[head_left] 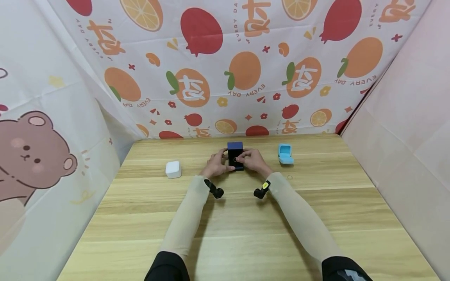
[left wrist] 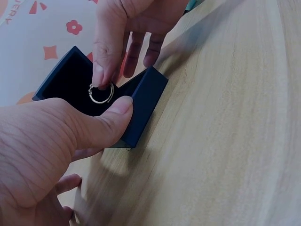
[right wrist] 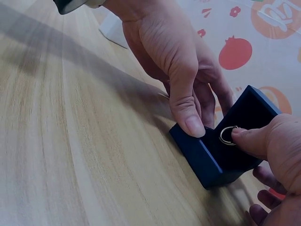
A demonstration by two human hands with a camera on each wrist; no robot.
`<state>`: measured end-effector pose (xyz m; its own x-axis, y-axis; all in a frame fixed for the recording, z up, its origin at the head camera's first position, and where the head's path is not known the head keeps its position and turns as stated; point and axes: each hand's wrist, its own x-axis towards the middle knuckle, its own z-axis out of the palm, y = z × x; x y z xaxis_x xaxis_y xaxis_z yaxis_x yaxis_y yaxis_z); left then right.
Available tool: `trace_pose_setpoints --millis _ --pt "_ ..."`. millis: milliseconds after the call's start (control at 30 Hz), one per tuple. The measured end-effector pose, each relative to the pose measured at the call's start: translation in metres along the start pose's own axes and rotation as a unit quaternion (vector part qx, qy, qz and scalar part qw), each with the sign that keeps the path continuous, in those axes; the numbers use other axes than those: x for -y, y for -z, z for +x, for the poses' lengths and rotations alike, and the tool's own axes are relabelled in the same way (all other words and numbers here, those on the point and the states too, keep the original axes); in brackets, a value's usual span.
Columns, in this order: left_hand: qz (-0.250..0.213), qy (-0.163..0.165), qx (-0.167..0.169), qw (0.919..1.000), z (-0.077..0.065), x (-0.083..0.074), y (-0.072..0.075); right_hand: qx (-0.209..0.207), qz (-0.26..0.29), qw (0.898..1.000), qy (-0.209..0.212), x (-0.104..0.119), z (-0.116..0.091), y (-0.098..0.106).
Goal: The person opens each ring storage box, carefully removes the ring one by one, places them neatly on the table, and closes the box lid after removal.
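A dark blue ring box (head_left: 235, 145) stands on the table with its lid raised and its black inside facing me. My left hand (head_left: 216, 164) holds the box from the left, the thumb on its front rim in the left wrist view. Between the thumb and a finger of my right hand (head_left: 256, 161) is a thin ring (left wrist: 101, 101), pinched at its top edge. In the right wrist view the ring (right wrist: 226, 136) is upright inside the open box, close over the dark lining.
To the right stands an opened light blue ring box (head_left: 285, 154). A small ring-like loop (head_left: 290, 177) lies on the wooden table (head_left: 246, 234) in front of it. A white rounded box (head_left: 174, 169) sits to the left. Fruit-printed cloth (head_left: 218, 43) hangs along the table's back edge.
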<state>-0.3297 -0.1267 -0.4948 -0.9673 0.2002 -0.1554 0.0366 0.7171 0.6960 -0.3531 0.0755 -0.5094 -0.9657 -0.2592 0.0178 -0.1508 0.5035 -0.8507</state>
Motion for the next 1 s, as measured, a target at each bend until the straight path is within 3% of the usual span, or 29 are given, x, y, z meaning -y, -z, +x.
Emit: trace_pose_setpoints --millis 600,1000 --pt "0.012 -0.007 0.001 0.9999 0.004 0.004 -0.002 -0.012 0.024 1.0 -0.013 0.005 -0.006 0.004" --pt "0.008 -0.006 0.002 0.9999 0.002 0.003 0.0 0.009 0.023 1.0 -0.016 0.008 -0.011 0.01"
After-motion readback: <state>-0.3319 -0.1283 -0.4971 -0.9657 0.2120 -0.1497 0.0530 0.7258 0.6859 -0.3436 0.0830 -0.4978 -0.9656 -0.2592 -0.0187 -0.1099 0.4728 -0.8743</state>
